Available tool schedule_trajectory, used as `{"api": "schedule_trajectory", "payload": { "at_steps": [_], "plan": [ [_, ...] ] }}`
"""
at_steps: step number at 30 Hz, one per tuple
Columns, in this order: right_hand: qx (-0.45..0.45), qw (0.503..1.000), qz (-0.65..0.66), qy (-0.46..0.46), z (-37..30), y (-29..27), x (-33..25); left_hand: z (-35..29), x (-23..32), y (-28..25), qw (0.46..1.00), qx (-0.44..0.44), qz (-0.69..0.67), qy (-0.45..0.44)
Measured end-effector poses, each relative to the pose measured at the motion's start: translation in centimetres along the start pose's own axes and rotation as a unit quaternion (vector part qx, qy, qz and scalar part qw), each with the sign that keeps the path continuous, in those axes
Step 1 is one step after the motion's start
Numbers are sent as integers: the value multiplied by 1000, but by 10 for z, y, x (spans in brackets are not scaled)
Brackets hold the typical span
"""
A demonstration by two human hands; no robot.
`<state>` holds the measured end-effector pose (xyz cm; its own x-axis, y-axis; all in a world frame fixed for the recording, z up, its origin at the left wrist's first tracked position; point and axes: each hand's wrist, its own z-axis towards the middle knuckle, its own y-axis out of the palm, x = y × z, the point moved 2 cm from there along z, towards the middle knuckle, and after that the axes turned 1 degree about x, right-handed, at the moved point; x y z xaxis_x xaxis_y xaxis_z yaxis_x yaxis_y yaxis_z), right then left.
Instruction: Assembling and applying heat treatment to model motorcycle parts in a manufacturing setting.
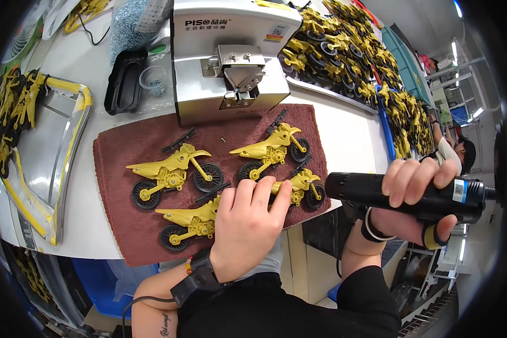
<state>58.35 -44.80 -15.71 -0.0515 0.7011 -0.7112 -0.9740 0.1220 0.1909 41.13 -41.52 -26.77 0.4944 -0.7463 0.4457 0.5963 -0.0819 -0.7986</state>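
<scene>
Several yellow toy motorcycles with black wheels lie on a brown towel [115, 169]. My left hand [250, 225] reaches over the near ones, its fingers bent close together on the rear of the near-right toy motorcycle [305, 180]. It also hides the front of the near-left toy motorcycle [191, 218]. Farther back lie a left toy motorcycle [166, 172] and a right toy motorcycle [270, 149], both untouched. Raised at the right, my right hand [414, 186] is wrapped round a black cylindrical electric screwdriver [355, 188], its narrower end pointing right and its cord trailing that way.
A metal screw feeder [225, 73] stands behind the towel. Beside it are a black tray [124, 84], a clear cup [154, 79] and a bag of screws [132, 28]. Yellow toy motorcycles [343, 56] are heaped at far right; more hang over a taped metal tray [53, 141]. A person [453, 149] is at right.
</scene>
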Motion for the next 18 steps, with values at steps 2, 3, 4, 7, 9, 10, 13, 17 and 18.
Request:
{"api": "schedule_trajectory", "payload": {
  "at_steps": [2,3,4,7,9,10,13,17,18],
  "plan": [
    [-15,1000,-11,16,-2,3,7,0,0,0,1000,2,3,-1],
    [-18,999,-19,31,-3,6,10,0,0,0,1000,1,0,-1],
    [-18,999,-21,31,-4,6,10,0,1,0,1000,1,-3,-2],
    [-41,997,-23,59,-4,8,12,0,1,0,1000,1,-1,-3],
    [-44,997,-24,65,-3,10,16,-1,0,1,1000,5,1,-5],
    [-46,996,-25,70,-3,12,17,-1,-1,1,1000,8,3,-7],
    [-81,992,-4,93,1,14,14,0,0,1,1000,11,3,0],
    [-144,989,18,8,32,16,-4,-1,0,2,1000,-5,6,4],
    [-112,993,47,-11,40,18,-11,-2,1,0,1000,-5,9,0]
  ]
}}
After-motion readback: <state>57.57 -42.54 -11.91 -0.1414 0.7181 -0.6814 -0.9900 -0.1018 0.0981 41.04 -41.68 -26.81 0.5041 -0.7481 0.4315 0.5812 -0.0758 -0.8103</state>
